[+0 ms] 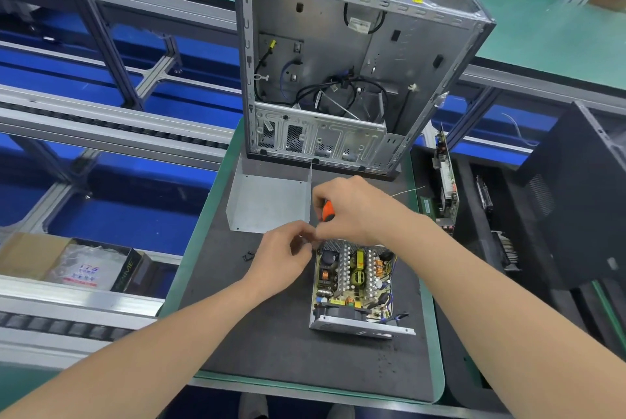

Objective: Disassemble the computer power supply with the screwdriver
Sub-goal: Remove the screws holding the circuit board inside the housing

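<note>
The power supply (355, 283) lies on the black mat with its lid off, so its circuit board, coils and heat sinks show. My right hand (352, 212) grips the orange-handled screwdriver (327, 210), held upright over the unit's far left corner. My left hand (284, 256) sits beside that corner, fingers curled and pinching at something small near the screwdriver tip; what it pinches is hidden. The removed metal cover (271, 201) lies just behind my hands.
An open, emptied computer case (338, 63) stands upright at the far end of the mat (271, 334). A small black part (249, 256) lies left of my left hand. Circuit boards (447, 188) stand in a rack at right; a conveyor frame runs along the left.
</note>
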Action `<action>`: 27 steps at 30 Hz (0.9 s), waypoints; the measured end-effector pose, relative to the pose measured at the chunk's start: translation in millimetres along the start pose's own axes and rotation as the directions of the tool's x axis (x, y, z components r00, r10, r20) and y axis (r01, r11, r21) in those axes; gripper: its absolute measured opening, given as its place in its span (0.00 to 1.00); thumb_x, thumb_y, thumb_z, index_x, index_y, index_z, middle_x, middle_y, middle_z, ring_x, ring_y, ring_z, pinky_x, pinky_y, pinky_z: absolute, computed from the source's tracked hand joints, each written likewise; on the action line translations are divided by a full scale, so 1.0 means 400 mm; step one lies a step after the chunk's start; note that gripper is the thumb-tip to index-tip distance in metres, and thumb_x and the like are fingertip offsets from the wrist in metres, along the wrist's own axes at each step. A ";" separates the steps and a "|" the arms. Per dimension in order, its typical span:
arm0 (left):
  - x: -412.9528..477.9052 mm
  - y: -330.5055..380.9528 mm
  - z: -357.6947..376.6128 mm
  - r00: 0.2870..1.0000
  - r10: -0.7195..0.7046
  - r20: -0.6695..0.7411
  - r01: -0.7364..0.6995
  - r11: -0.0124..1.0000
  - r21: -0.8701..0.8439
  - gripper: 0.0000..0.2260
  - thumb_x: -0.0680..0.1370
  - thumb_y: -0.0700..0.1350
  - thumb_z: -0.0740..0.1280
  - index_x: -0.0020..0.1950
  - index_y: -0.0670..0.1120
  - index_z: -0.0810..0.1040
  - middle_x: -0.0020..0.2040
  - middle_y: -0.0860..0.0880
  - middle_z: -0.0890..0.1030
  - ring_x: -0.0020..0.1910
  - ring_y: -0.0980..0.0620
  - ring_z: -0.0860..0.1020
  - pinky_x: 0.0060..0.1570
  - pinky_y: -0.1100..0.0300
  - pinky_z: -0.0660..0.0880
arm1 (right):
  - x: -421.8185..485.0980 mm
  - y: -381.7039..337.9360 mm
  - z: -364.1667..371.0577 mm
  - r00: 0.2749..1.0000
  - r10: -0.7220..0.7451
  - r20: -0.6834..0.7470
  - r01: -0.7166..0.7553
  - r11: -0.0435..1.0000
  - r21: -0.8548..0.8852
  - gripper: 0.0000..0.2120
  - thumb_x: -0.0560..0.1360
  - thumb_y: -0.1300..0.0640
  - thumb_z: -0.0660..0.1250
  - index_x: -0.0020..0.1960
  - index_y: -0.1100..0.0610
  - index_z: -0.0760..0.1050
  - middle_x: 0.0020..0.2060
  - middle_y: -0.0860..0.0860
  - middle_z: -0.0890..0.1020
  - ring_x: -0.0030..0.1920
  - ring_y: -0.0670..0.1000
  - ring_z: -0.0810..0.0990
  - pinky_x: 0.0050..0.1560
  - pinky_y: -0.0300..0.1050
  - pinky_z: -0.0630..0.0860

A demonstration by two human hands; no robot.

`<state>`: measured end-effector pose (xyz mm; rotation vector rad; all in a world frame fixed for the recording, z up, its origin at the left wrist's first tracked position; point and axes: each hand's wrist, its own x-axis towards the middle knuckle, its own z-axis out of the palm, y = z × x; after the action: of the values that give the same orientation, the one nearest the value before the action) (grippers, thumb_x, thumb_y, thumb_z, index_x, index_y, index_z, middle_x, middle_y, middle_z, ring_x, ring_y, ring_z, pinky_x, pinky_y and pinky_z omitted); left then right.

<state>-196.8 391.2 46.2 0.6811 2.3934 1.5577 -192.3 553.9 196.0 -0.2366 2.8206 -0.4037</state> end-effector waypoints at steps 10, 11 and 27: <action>0.056 0.090 -0.026 0.979 0.051 0.199 -0.004 0.973 -0.232 0.09 0.73 0.53 0.73 0.49 0.65 0.78 0.45 0.57 0.85 0.45 0.62 0.82 0.44 0.69 0.76 | 0.019 -0.007 -0.010 0.998 -0.003 0.069 0.010 0.994 -0.108 0.11 0.70 0.53 0.69 0.35 0.48 0.67 0.34 0.48 0.76 0.35 0.50 0.75 0.33 0.47 0.73; 0.063 0.092 -0.025 0.978 0.036 0.204 0.013 0.972 -0.234 0.08 0.72 0.54 0.74 0.48 0.64 0.79 0.45 0.56 0.86 0.44 0.62 0.83 0.44 0.68 0.76 | 0.020 -0.006 -0.016 0.996 -0.010 0.086 0.019 0.994 -0.110 0.12 0.70 0.54 0.70 0.35 0.48 0.67 0.34 0.48 0.75 0.35 0.48 0.74 0.32 0.46 0.72; 0.073 0.087 -0.018 0.985 0.009 0.175 0.025 0.981 -0.191 0.19 0.76 0.41 0.77 0.38 0.68 0.82 0.31 0.66 0.81 0.31 0.70 0.78 0.32 0.76 0.70 | 0.020 -0.072 -0.011 0.922 0.381 -0.067 -0.387 0.912 -0.134 0.26 0.80 0.33 0.56 0.51 0.56 0.73 0.41 0.53 0.75 0.45 0.60 0.76 0.40 0.50 0.69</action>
<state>-216.1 411.3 83.2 0.7336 2.0853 1.6262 -197.7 526.2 206.6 0.3009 2.8430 -0.1150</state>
